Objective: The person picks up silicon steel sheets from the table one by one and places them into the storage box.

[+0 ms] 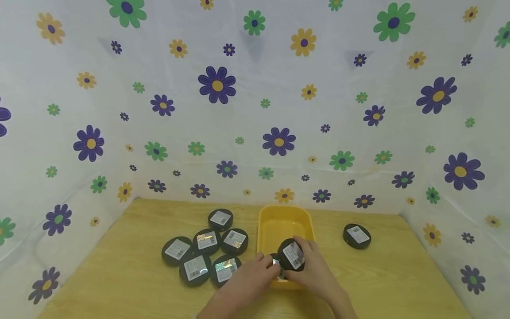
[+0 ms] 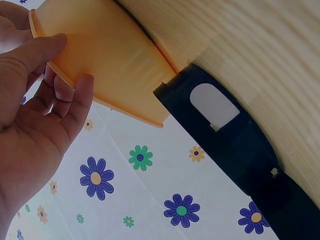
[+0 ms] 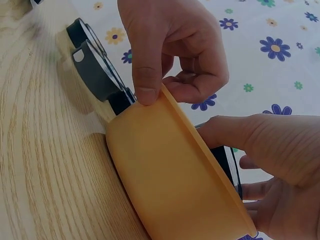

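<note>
The right hand (image 1: 314,268) grips a black round flat case (image 1: 292,255) with a white label, tilted over the near part of a yellow tray (image 1: 279,228). A second black case (image 1: 276,261) sits at the tray's near end, mostly hidden by the hands. At the near left corner the left hand (image 1: 251,277) pinches the tray's rim. Its thumb (image 3: 147,94) lies on the outer wall, with the other fingers curled past the rim. From the left wrist view, the tray wall (image 2: 105,55) hides what lies inside.
Left of the tray lie several similar black cases (image 1: 195,269), close together with labels up. One more black case (image 1: 357,235) lies alone to the right. A wooden table (image 1: 135,248) carries everything. A white flowered cloth (image 1: 247,119) encloses the back and sides.
</note>
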